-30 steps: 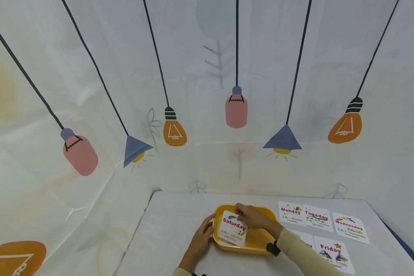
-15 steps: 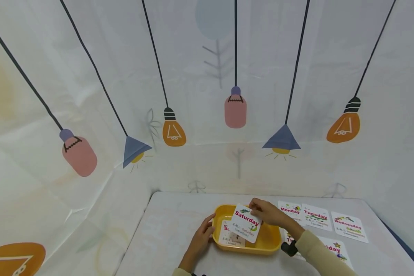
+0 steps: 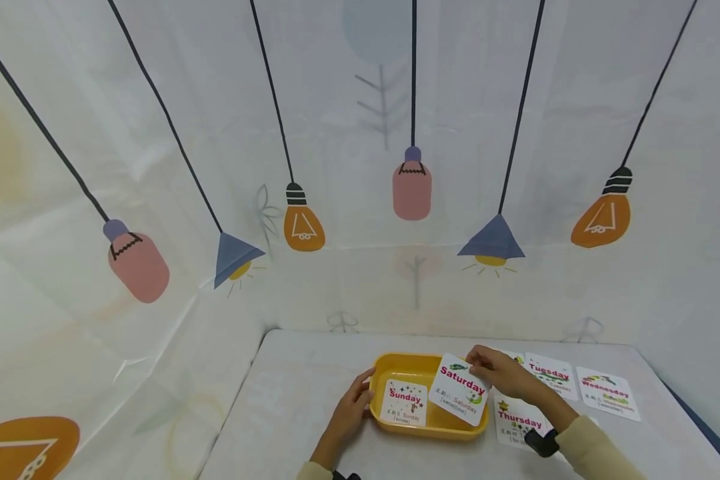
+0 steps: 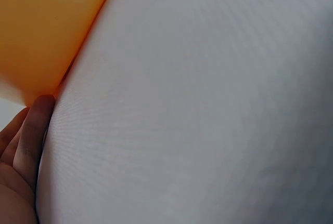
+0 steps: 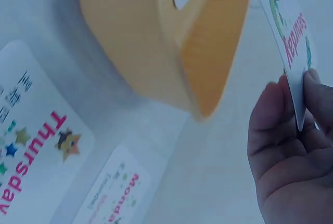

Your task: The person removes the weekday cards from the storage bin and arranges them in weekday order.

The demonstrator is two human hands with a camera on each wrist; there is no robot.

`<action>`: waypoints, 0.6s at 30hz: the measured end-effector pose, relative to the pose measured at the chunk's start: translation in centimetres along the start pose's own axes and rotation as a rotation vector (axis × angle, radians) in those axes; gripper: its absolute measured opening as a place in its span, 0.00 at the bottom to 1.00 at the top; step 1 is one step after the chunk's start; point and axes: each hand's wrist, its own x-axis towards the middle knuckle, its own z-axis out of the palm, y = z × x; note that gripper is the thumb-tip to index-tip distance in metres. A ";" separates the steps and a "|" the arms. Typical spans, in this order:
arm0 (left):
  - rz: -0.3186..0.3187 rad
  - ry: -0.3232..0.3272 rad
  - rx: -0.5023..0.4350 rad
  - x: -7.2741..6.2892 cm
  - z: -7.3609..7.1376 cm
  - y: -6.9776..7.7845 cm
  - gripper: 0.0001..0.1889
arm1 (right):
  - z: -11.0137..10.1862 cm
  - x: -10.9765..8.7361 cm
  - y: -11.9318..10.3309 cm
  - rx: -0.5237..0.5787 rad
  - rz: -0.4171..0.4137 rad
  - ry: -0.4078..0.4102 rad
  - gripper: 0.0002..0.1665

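Note:
In the head view my right hand (image 3: 504,372) pinches a white Saturday flashcard (image 3: 459,393) by its top right corner, tilted over the right half of a yellow tray (image 3: 435,432). The right wrist view shows the thumb on the printed face of that card (image 5: 291,37) and fingers behind it. A Sunday flashcard (image 3: 404,403) lies face up inside the tray's left half. My left hand (image 3: 349,410) rests against the tray's left end, its fingers fairly straight. Seen from the left wrist, its fingers (image 4: 36,125) touch the outer wall (image 4: 47,31) low down, near the table.
Right of the tray lie a Tuesday card (image 3: 549,373), a Wednesday card (image 3: 609,393) and a Thursday card (image 3: 516,421). The Monday card (image 5: 112,190) is partly covered by my right hand in the head view. A printed white sheet (image 3: 360,280) hangs behind the table.
My right hand has lifted the Saturday card off the Sunday card and carried it rightward across the tray, uncovering the Sunday card. My left hand stays at the tray's left end.

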 end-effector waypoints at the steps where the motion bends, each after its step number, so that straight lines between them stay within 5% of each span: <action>1: -0.006 0.003 0.001 0.1 0.1 0.0 0.23 | -0.4 -0.3 0.1 -0.001 -0.004 0.010 0.12; 12: 0.012 -0.012 -0.018 0.1 -0.1 -0.2 0.23 | -3.7 -3.3 1.9 0.055 0.006 0.057 0.15; 18: 0.017 -0.005 -0.014 0.2 -0.1 -0.2 0.23 | -5.2 -5.1 3.4 -0.003 0.053 0.116 0.14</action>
